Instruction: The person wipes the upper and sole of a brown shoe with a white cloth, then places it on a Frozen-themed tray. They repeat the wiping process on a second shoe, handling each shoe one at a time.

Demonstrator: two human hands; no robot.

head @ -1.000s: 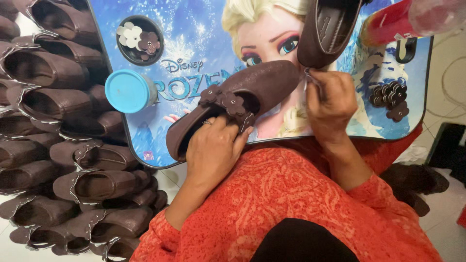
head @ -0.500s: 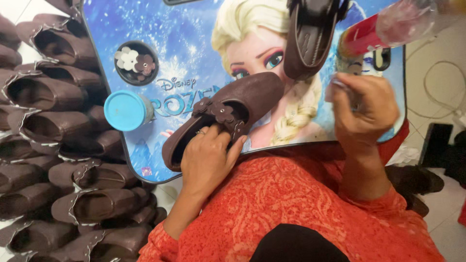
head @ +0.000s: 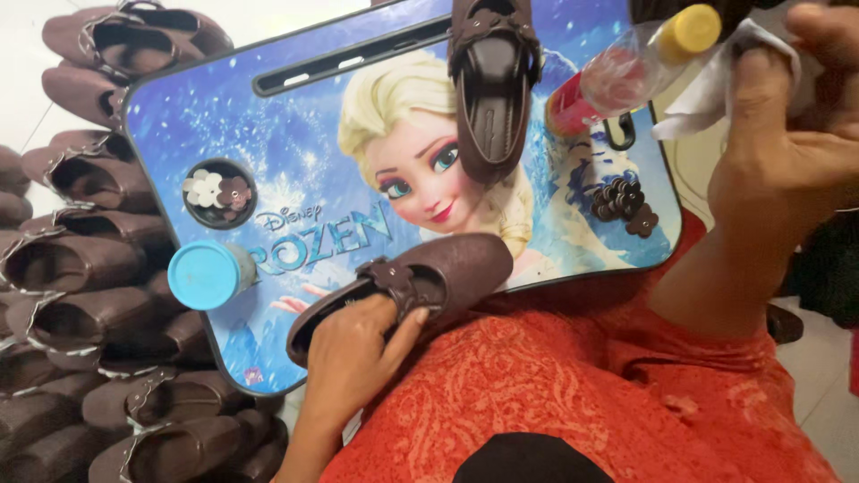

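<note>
Brown shoes (head: 80, 295) lie stacked in rows at your far left, beside the blue tray (head: 295, 152). On it sit a cup (head: 204, 275) and a well of small flowers (head: 217, 191). Your left hand (head: 353, 353) grips a shoe (head: 412, 286) at the tray's near edge; its flower looks already fixed on, so that one seems near done. A second shoe (head: 492, 85) lies farther back, with loose flowers (head: 624, 204) unused. Your right hand (head: 787, 143) is closed on a white cloth (head: 707, 85) beside a bottle (head: 626, 76). Its fingertips are cut off.
</note>
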